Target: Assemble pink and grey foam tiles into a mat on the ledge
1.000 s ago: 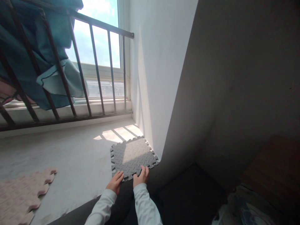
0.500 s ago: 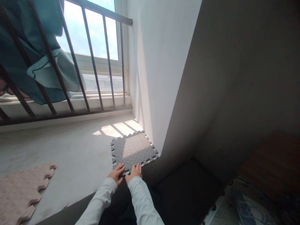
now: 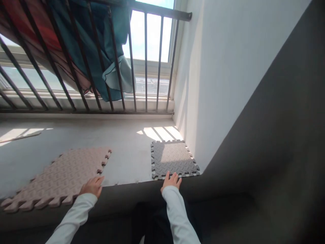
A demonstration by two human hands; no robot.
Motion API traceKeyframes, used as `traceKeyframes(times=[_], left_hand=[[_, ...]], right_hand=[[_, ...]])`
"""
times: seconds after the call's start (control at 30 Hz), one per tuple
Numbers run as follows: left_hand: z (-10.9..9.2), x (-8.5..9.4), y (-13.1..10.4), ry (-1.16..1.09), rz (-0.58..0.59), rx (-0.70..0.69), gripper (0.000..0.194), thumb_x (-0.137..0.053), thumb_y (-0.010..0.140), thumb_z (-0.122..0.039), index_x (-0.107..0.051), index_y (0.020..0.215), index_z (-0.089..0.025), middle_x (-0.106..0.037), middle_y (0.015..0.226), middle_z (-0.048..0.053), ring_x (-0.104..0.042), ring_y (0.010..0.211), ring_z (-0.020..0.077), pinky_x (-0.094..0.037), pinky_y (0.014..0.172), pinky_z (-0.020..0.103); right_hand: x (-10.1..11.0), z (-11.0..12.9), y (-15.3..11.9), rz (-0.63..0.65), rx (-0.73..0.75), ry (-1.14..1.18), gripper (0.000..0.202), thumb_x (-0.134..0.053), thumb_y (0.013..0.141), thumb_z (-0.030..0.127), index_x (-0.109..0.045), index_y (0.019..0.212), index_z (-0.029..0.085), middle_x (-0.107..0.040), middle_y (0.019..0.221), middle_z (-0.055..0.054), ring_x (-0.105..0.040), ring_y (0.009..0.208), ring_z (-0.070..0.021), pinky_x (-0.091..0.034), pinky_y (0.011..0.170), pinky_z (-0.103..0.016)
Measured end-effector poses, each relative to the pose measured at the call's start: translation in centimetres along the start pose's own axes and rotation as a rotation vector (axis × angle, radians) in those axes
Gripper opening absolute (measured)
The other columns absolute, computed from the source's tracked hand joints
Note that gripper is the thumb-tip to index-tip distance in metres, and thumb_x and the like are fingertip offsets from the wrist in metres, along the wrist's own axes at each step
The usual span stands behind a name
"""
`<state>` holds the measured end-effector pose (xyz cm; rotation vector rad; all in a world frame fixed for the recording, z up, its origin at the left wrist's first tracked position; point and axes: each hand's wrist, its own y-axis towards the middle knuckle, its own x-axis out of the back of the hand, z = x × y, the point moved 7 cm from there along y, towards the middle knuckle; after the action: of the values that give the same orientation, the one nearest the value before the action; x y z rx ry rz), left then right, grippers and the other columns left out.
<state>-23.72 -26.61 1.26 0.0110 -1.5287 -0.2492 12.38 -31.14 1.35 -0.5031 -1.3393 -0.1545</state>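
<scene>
A grey foam puzzle mat (image 3: 175,159) with a ridged pattern lies flat on the ledge (image 3: 127,166), by the side wall. At its front edge rests my right hand (image 3: 171,181), fingertips spread on the mat and gripping nothing. My left hand (image 3: 91,187) is at the front right corner of a pink foam puzzle mat (image 3: 68,169), fingers stretched out. Its thumb side and the part of the corner beneath it are hidden. A strip of bare ledge separates the two mats. The pink mat's toothed front edge reaches past the ledge's lip.
Dark metal railings (image 3: 146,64) run along the window behind the ledge. Blue-green cloth (image 3: 101,51) and red cloth (image 3: 40,30) hang behind the bars. A white side wall (image 3: 223,67) bounds the ledge on the right. A thin strip (image 3: 21,137) lies at the far left.
My left hand has left the grey mat and moved left to the pink mat. My right hand stays at the grey mat's front edge. The view has swung left.
</scene>
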Motion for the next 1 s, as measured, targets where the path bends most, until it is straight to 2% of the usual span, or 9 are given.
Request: traceKeyframes(times=[0.07, 0.13, 0.33, 0.57, 0.7, 0.77, 0.87, 0.93, 1.0], left_hand=[[2.1, -0.1, -0.7, 0.046, 0.13, -0.014, 0.039, -0.041, 0.07, -0.012, -0.061, 0.102, -0.021, -0.061, 0.106, 0.007, -0.053, 0.098, 0.0205, -0.043, 0.08, 0.031], [2.7, -0.2, -0.9, 0.054, 0.218, -0.062, 0.041, -0.044, 0.068, -0.008, -0.06, 0.104, -0.021, -0.06, 0.109, 0.006, -0.049, 0.105, 0.0196, -0.039, 0.086, 0.029], [3.3, -0.2, 0.0, 0.002, 0.299, -0.125, 0.045, -0.049, 0.061, -0.005, -0.063, 0.1, -0.022, -0.063, 0.103, 0.004, -0.05, 0.102, 0.0181, -0.034, 0.092, 0.028], [3.5, 0.6, 1.9, -0.129, 0.25, -0.16, 0.038, -0.05, 0.064, -0.013, -0.062, 0.098, -0.022, -0.065, 0.098, 0.004, -0.053, 0.096, 0.0183, -0.038, 0.087, 0.027], [2.4, 2.6, 3.4, -0.18, 0.146, -0.171, 0.031, -0.052, 0.062, -0.018, -0.064, 0.09, -0.022, -0.066, 0.097, 0.004, -0.053, 0.095, 0.0217, -0.039, 0.086, 0.032], [0.4, 4.6, 4.2, -0.234, 0.025, -0.203, 0.025, -0.05, 0.068, -0.026, -0.064, 0.088, -0.024, -0.065, 0.096, 0.004, -0.052, 0.095, 0.0219, -0.038, 0.088, 0.034], [-5.3, 7.5, 5.2, -0.361, -0.154, -0.294, 0.026, -0.044, 0.075, -0.034, -0.063, 0.092, -0.026, -0.065, 0.095, 0.005, -0.051, 0.095, 0.0211, -0.036, 0.091, 0.034], [-10.2, 8.0, 6.0, -0.442, -0.168, -0.33, 0.028, -0.044, 0.077, -0.035, -0.062, 0.095, -0.026, -0.064, 0.096, 0.005, -0.052, 0.096, 0.0211, -0.037, 0.091, 0.035], [-15.5, 7.1, 6.8, -0.489, -0.085, -0.349, 0.027, -0.046, 0.075, -0.035, -0.062, 0.096, -0.025, -0.064, 0.1, 0.005, -0.053, 0.097, 0.0215, -0.038, 0.09, 0.035]], right_hand=[[-0.1, 0.2, 0.0, 0.073, -0.033, -0.08, 0.083, -0.063, 0.061, 0.024, -0.024, 0.134, 0.011, -0.018, 0.139, -0.026, -0.013, 0.127, -0.0356, 0.001, 0.099, -0.054], [-0.1, 0.3, 0.1, 0.098, -0.057, -0.12, 0.084, -0.062, 0.063, 0.028, -0.021, 0.135, 0.013, -0.016, 0.139, -0.025, -0.012, 0.128, -0.0351, -0.002, 0.1, -0.053], [-0.2, -0.2, 0.0, 0.122, -0.07, -0.083, 0.08, -0.057, 0.068, 0.027, -0.016, 0.136, 0.015, -0.013, 0.142, -0.019, -0.009, 0.13, -0.0295, -0.009, 0.101, -0.05], [0.2, -0.2, -0.4, 0.131, -0.076, -0.059, 0.081, -0.059, 0.067, 0.027, -0.017, 0.136, 0.016, -0.011, 0.143, -0.018, -0.007, 0.13, -0.0288, -0.01, 0.102, -0.049], [0.5, 0.0, -0.7, 0.136, -0.083, -0.029, 0.082, -0.06, 0.066, 0.026, -0.018, 0.136, 0.015, -0.011, 0.143, -0.018, -0.007, 0.13, -0.0292, -0.01, 0.102, -0.048], [0.6, 0.0, -0.7, 0.121, -0.085, -0.021, 0.082, -0.06, 0.065, 0.025, -0.019, 0.136, 0.015, -0.012, 0.142, -0.018, -0.008, 0.13, -0.0295, -0.011, 0.102, -0.048], [0.5, 0.0, -0.7, 0.097, -0.086, -0.011, 0.083, -0.062, 0.063, 0.025, -0.022, 0.135, 0.015, -0.014, 0.142, -0.019, -0.009, 0.13, -0.0301, -0.012, 0.102, -0.047], [0.3, 0.0, -0.5, 0.069, -0.087, -0.002, 0.083, -0.063, 0.062, 0.025, -0.024, 0.134, 0.015, -0.015, 0.141, -0.019, -0.011, 0.129, -0.03, -0.014, 0.101, -0.047], [0.1, -0.1, -0.3, 0.027, -0.084, 0.002, 0.082, -0.064, 0.061, 0.025, -0.026, 0.134, 0.016, -0.017, 0.141, -0.02, -0.013, 0.129, -0.0295, -0.016, 0.101, -0.048]])
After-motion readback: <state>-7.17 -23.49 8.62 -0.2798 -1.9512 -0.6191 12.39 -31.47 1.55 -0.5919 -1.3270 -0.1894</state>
